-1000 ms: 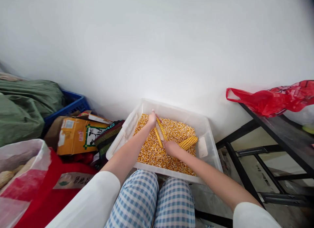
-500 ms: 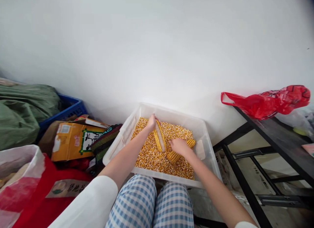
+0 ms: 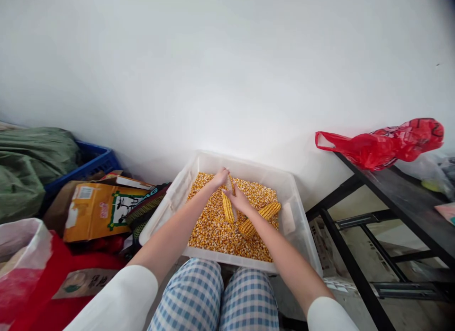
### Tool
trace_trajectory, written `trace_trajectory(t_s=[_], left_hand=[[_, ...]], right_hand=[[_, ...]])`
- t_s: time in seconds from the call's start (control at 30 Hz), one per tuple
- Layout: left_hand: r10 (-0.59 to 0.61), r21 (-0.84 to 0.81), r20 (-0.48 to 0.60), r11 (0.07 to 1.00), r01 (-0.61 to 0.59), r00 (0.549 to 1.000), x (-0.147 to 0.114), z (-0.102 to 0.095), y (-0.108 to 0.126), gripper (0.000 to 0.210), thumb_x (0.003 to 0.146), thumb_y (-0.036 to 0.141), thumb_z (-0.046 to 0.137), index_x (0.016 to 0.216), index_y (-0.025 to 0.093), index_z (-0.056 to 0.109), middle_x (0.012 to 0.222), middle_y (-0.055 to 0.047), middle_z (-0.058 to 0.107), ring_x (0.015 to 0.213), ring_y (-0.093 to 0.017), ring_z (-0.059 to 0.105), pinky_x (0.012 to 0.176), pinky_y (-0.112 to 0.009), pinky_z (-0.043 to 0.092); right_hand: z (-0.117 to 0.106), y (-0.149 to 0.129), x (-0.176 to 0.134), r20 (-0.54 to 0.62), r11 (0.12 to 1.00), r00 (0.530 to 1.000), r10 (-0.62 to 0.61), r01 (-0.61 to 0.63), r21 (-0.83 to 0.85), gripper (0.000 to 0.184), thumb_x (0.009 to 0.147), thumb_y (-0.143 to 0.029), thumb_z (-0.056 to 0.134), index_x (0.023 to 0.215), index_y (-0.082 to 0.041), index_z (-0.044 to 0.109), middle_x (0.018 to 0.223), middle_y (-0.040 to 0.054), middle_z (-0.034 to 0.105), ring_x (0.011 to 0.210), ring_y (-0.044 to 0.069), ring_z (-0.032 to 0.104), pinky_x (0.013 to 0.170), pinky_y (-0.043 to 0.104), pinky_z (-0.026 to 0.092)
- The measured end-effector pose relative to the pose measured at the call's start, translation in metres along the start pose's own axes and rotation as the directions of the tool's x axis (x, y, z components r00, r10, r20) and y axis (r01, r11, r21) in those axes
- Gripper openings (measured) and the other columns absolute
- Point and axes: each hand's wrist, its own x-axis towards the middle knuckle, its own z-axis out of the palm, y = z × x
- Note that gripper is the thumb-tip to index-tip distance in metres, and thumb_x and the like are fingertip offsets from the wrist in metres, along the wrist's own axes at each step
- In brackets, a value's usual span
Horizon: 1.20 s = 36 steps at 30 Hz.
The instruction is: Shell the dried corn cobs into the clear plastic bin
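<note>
My left hand (image 3: 221,177) is closed around the far end of a corn cob (image 3: 228,208), which has rows of yellow kernels and a bare strip along it. Against the middle of the same cob, my right hand (image 3: 239,199) presses with its thumb and fingers; the fingertips are partly hidden. Another corn cob (image 3: 269,211), full of kernels, lies beneath and beyond my right wrist, beside a further cob (image 3: 248,228) partly covered by the forearm. Loose corn kernels (image 3: 209,226) fill the bottom of a translucent plastic bin (image 3: 298,217) in front of my knees.
A white wall rises behind the bin. On the left are a yellow cardboard box (image 3: 95,207), a blue crate (image 3: 95,162) under green cloth, and a red bag (image 3: 67,274). To the right stands a black metal frame (image 3: 341,245) with a red plastic bag (image 3: 384,143) on top.
My right hand has moved left and away from me, from near the lying cobs onto the held cob. The left hand keeps its hold. The view has shifted slightly.
</note>
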Motion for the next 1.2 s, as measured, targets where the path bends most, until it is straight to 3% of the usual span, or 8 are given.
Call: trace_trajectory(t_s=[0.13,0.4,0.6,0.83,0.97,1.13,1.2], left_hand=[[0.017,0.027,0.014,0.999,-0.017,1.0,0.0,0.002,-0.001,0.021,0.081,0.03,0.034,0.074,0.017,0.048,0.067,-0.002,0.047,0.07,-0.017,0.046,0.07,-0.03,0.036],[0.044,0.072,-0.015,0.996,-0.043,0.999,0.003,0.006,-0.004,0.023,0.084,0.029,0.031,0.073,0.017,0.047,0.067,-0.001,0.045,0.072,-0.017,0.045,0.074,-0.029,0.035],[0.05,0.083,-0.016,0.995,-0.048,0.999,0.0,0.009,0.0,0.02,0.083,0.027,0.032,0.073,0.017,0.047,0.068,-0.001,0.046,0.073,-0.017,0.045,0.072,-0.029,0.035],[0.055,0.133,-0.026,0.99,-0.051,0.998,0.006,0.011,-0.006,0.02,0.083,0.027,0.031,0.073,0.017,0.045,0.071,-0.003,0.049,0.075,-0.018,0.047,0.074,-0.031,0.036],[0.051,0.163,-0.035,0.986,-0.045,0.998,0.008,0.008,-0.01,0.018,0.081,0.024,0.031,0.073,0.017,0.045,0.072,-0.003,0.049,0.078,-0.019,0.048,0.076,-0.031,0.037],[0.059,0.095,-0.03,0.994,-0.056,0.998,0.005,0.009,-0.009,0.019,0.081,0.023,0.031,0.076,0.017,0.049,0.072,-0.003,0.049,0.08,-0.019,0.047,0.079,-0.03,0.036],[0.067,0.055,-0.034,0.996,-0.065,0.997,0.005,0.01,-0.009,0.019,0.08,0.025,0.033,0.076,0.017,0.05,0.073,-0.003,0.05,0.081,-0.019,0.047,0.08,-0.03,0.036]], right_hand=[[0.001,0.004,-0.002,-0.01,0.997,1.0,-0.023,0.024,0.067,0.048,0.083,-0.052,0.041,0.12,-0.022,0.046,0.118,0.007,0.057,0.105,0.019,0.053,0.09,0.031,0.039],[0.015,0.009,-0.008,-0.135,1.0,0.991,-0.007,0.005,-0.014,0.052,0.088,-0.053,0.028,0.124,-0.019,0.041,0.117,0.0114,0.056,0.105,0.022,0.054,0.087,0.034,0.04],[0.024,0.017,-0.009,-0.249,0.996,0.968,-0.017,-0.005,-0.09,0.055,0.09,-0.051,0.021,0.126,-0.015,0.04,0.125,0.0148,0.05,0.115,0.024,0.047,0.094,0.036,0.036],[0.023,0.019,-0.007,-0.286,0.987,0.956,-0.068,0.023,-0.16,0.05,0.091,-0.046,0.019,0.114,-0.016,0.052,0.106,0.0125,0.061,0.097,0.023,0.057,0.086,0.035,0.04],[0.023,0.022,-0.003,-0.276,0.995,0.96,-0.047,0.022,-0.093,0.049,0.09,-0.046,0.021,0.105,-0.016,0.058,0.101,0.0116,0.063,0.094,0.022,0.058,0.084,0.032,0.041],[0.019,0.028,0.003,-0.334,0.983,0.926,0.176,-0.145,0.113,0.055,0.089,-0.048,0.018,0.093,-0.015,0.062,0.092,0.01,0.066,0.085,0.019,0.06,0.078,0.03,0.043],[0.016,0.027,0.004,-0.287,0.979,0.942,0.172,-0.13,0.159,0.056,0.089,-0.051,0.018,0.096,-0.017,0.062,0.097,0.0085,0.065,0.089,0.018,0.059,0.08,0.029,0.043]])
